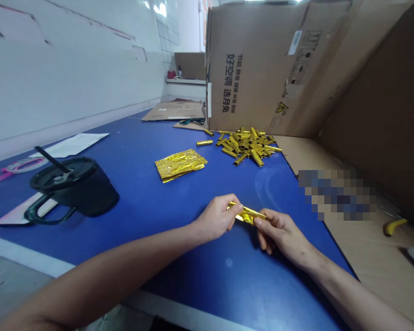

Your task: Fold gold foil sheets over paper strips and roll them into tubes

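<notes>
A small sheet of gold foil (245, 215), partly rolled along its upper edge, is stretched between my two hands above the blue table. My left hand (221, 214) pinches its left end between thumb and fingers. At the other end, my right hand (278, 229) grips it with the thumb in front, the lower fingers curled beneath. Farther off lies a flat stack of gold foil sheets (181, 164). Behind the hands is a heap of rolled gold foil tubes (244, 143), with a few lying loose at its left side.
A dark lidded mug (86, 186) with a straw stands at the left on the blue table (141, 184). Near it are a white paper (72, 145) and a pink tape roll (27, 165). A big cardboard box (258, 69) walls the back; cardboard (362, 243) lies along the right.
</notes>
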A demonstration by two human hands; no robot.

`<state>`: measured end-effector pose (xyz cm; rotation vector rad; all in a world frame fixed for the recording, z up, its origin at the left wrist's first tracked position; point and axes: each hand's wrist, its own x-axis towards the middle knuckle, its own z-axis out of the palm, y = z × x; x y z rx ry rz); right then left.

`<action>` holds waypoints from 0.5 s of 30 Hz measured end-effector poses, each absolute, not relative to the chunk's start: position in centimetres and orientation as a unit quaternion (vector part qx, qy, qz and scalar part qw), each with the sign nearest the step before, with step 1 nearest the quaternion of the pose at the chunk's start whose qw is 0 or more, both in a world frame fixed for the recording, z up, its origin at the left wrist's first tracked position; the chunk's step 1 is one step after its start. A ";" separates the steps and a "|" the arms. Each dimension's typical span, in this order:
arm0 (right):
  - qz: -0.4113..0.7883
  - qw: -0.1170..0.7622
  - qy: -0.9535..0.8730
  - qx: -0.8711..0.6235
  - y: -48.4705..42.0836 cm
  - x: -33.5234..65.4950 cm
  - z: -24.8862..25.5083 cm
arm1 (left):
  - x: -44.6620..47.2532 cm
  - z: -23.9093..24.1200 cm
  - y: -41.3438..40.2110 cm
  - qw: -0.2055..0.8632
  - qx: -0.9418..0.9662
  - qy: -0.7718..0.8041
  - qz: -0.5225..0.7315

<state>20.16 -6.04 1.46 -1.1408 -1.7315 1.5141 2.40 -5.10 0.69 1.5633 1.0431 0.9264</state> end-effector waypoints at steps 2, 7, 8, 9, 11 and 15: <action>0.564 0.289 -0.646 -0.426 -6.1 20.1 1.5 | 2.9 0.8 -5.6 0.477 0.650 0.440 0.394; 0.521 0.252 -0.689 -0.436 -6.4 19.9 1.7 | 4.0 0.8 -6.5 0.457 0.675 0.451 0.363; 0.514 0.245 -0.697 -0.436 -6.4 19.9 1.7 | 4.0 0.8 -6.5 0.458 0.675 0.450 0.363; 0.511 0.243 -0.701 -0.435 -6.4 19.9 1.7 | 4.0 0.8 -6.5 0.460 0.673 0.448 0.366; 0.517 0.245 -0.698 -0.431 -6.3 20.0 1.6 | 3.7 0.7 -6.2 0.466 0.667 0.445 0.374; 0.538 0.279 -0.658 -0.448 -6.0 20.1 1.3 | 3.2 0.4 -5.5 0.484 0.642 0.442 0.398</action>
